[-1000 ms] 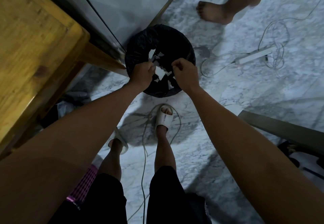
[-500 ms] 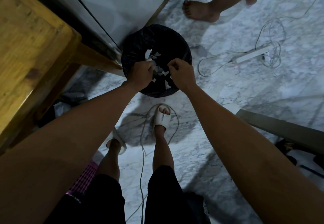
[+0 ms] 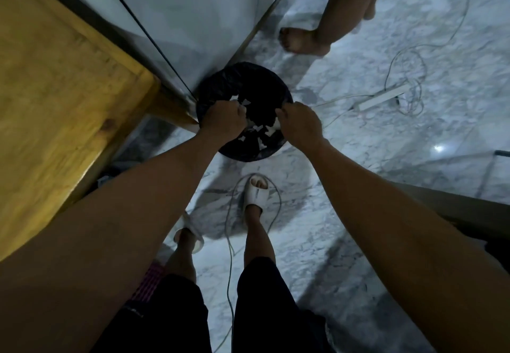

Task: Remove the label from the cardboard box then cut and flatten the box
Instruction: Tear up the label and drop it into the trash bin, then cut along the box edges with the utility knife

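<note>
Hovering over the black bin [image 3: 242, 82], left hand [image 3: 222, 119] clenched; right hand [image 3: 299, 124] pinched shut, contents unclear; wooden table [image 3: 63, 98] crowds left.

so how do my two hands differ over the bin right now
The left hand is a closed fist over the near-left side of the black-lined bin, with a bit of white paper showing at its knuckles. The right hand is over the right rim, fingers curled in a looser pinch; whether it holds anything is hidden. Both hang above the white scraps in the bin.
</note>
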